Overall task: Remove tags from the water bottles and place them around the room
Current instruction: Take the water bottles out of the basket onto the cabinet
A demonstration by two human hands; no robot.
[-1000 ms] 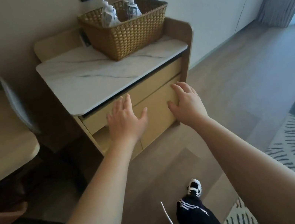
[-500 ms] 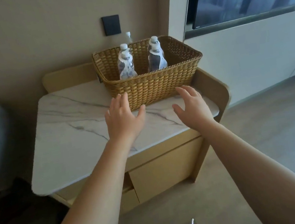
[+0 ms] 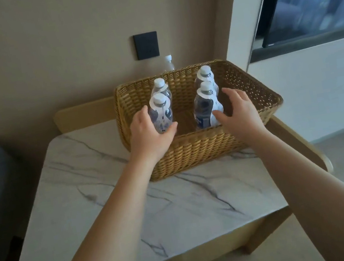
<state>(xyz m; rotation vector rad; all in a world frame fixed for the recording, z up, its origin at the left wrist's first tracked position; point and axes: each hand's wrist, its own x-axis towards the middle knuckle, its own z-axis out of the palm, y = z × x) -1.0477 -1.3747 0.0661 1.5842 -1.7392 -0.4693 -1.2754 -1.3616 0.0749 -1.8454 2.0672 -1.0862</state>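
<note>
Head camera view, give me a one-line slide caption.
Left hand grasps a tagged water bottle in the wicker basket; right hand reaches in, open.

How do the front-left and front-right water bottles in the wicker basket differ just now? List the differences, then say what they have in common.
The front-left bottle is gripped by the left hand; the front-right bottle is not yet clasped, the right hand being open beside it. The front-left bottle shows mostly clear plastic; the front-right bottle shows a dark blue label. Both stand upright in the basket with white caps and white neck tags.
</note>
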